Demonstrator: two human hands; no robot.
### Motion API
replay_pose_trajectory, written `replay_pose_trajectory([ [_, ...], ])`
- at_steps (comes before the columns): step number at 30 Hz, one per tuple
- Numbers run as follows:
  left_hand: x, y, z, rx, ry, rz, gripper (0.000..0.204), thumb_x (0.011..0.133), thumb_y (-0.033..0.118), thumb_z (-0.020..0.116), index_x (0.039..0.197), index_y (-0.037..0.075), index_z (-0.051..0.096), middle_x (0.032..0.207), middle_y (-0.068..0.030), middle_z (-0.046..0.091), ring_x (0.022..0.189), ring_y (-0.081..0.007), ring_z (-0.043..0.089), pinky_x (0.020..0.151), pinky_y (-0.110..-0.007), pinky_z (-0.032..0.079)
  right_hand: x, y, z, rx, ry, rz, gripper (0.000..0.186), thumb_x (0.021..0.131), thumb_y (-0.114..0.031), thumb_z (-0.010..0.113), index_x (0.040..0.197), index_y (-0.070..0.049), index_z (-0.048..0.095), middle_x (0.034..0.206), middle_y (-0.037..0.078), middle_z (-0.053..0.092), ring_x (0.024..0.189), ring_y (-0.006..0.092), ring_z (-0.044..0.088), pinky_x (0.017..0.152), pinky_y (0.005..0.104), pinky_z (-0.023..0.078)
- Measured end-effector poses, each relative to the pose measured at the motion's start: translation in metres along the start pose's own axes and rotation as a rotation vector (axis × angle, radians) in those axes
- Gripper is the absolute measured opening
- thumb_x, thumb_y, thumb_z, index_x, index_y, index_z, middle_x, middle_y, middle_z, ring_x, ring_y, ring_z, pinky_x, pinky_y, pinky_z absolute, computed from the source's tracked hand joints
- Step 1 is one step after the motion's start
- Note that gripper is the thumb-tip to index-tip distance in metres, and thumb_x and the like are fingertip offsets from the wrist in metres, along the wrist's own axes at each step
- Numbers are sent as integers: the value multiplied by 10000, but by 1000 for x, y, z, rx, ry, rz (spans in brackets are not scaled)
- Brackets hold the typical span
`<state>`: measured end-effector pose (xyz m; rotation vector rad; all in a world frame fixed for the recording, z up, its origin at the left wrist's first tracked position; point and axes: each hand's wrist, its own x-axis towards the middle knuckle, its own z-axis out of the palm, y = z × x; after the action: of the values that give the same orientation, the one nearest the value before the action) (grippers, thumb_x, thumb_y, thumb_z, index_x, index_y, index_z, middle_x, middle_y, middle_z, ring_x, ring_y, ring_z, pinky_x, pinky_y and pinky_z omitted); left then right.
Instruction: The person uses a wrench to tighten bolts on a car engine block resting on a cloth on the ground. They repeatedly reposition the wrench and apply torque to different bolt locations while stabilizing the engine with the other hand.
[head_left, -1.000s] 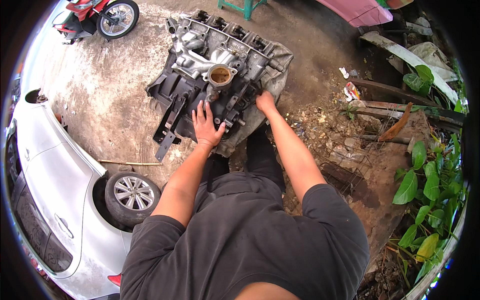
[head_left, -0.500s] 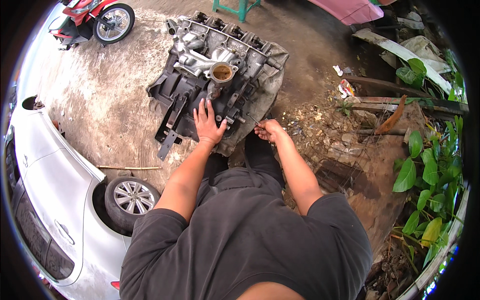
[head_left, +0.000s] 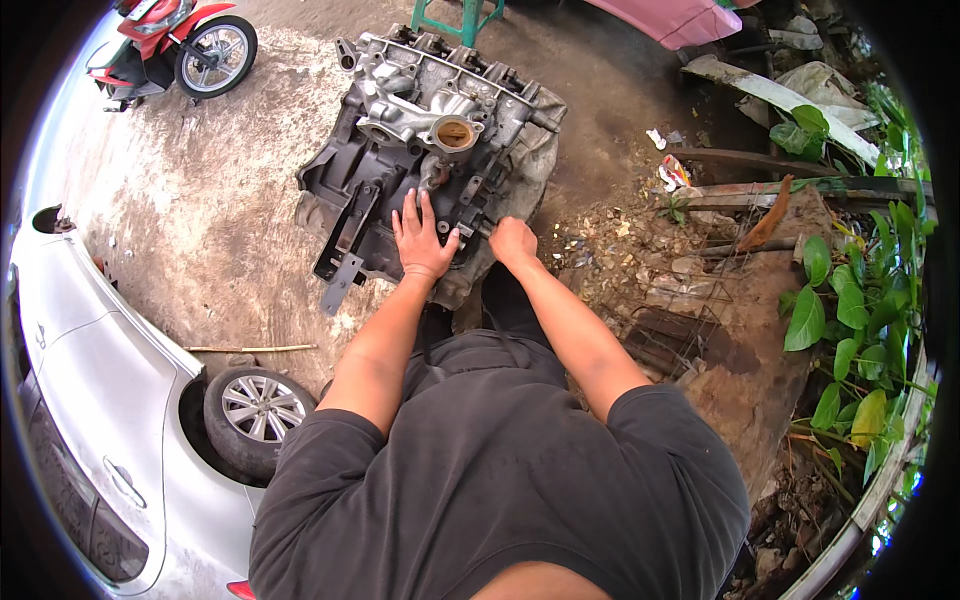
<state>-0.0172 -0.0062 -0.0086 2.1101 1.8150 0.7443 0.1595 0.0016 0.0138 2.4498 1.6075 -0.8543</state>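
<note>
A car engine (head_left: 405, 150) stands on the ground before me, its grey metal greasy and dark on the near side. A silver intake manifold (head_left: 400, 118) with a round brownish opening runs along its top. My left hand (head_left: 424, 240) lies spread and flat on the dark near side, next to a flat metal bracket (head_left: 343, 285). At the engine's right edge, beside a short metal stub, my right hand (head_left: 513, 241) is closed in a fist. Whatever that fist holds is hidden by the fingers.
A dirty grey sheet (head_left: 535, 160) lies under the engine. A silver car (head_left: 110, 350) with a detached-looking wheel (head_left: 258, 412) stands at left. The red motorbike (head_left: 165, 45) and green stool (head_left: 468, 22) are farther back. Rubble (head_left: 660, 270) and leafy plants (head_left: 850, 300) lie at right.
My right hand has moved left and slightly up, close against the engine. The thin metal rod that showed at its fingers no longer shows. My left hand stays spread on the engine.
</note>
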Motion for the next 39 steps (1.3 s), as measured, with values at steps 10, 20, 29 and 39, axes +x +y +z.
replay_pose_trajectory([
  [10,-2,-3,2,-14,7,3,890,780,481,572,1484,67,217,1513,-185,216,1388,-335,241,1127,-524,159,-7,-18,4,136,80,119,234,809,-160,585,883,27,703,923,261,667,901,403,655,793,444,530],
  [20,0,-2,0,-30,-16,-10,910,761,481,580,1480,59,216,1516,-186,208,1400,-333,216,1135,-524,130,0,-21,15,183,53,56,248,815,-160,576,874,53,688,913,285,651,910,431,632,800,469,511],
  [29,0,0,-3,-18,-24,-9,888,770,465,576,1472,41,234,1500,-214,222,1385,-358,239,1128,-525,154,71,-2,10,646,-207,263,152,738,0,537,684,103,634,596,229,618,512,332,628,456,439,460],
  [39,0,0,0,-2,-31,-19,905,751,462,595,1467,43,235,1496,-221,224,1390,-348,228,1128,-538,151,143,26,-14,817,-561,457,170,902,-81,443,788,-6,544,594,73,521,456,201,556,364,321,355],
])
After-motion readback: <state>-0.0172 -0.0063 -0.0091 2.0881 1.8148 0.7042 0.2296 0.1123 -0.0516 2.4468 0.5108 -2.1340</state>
